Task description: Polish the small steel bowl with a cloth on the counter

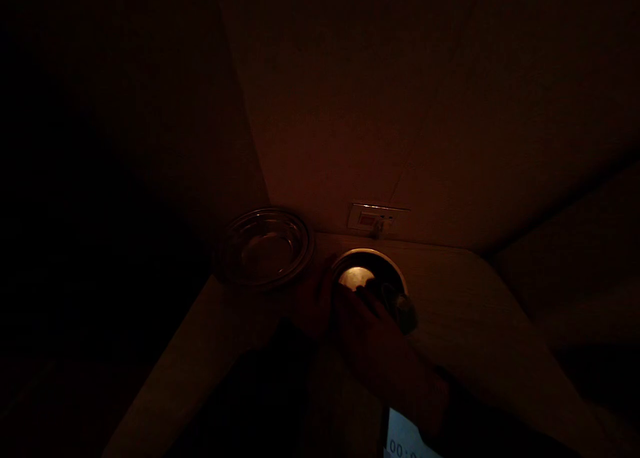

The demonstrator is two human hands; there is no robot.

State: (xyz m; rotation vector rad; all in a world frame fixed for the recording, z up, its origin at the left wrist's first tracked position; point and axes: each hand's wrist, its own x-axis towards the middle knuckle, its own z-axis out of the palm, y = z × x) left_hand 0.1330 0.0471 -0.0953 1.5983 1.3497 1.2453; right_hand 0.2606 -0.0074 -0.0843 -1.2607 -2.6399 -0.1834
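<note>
A round metal bowl (pixel 370 251) stands on the wooden tabletop, with a warm glow reflecting off its inside. My left hand (pixel 314 306) is against the bowl's left side, its fingers curled along the wall. My right hand (pixel 373 338) reaches over the near rim with its fingertips inside the bowl; darkness hides whether they pinch anything. By the bowl's right rim is a small, dull greenish thing (pixel 406 313) whose kind I cannot make out.
Behind my left hand sits a wide, shiny round dish (pixel 267 248). A socket plate (pixel 379 218) is on the wall behind the bowl. Near the bottom edge, a lit screen (pixel 406 435) shows digits, partly covered by my right forearm. The wooden tabletop (pixel 460 298) meets the wall.
</note>
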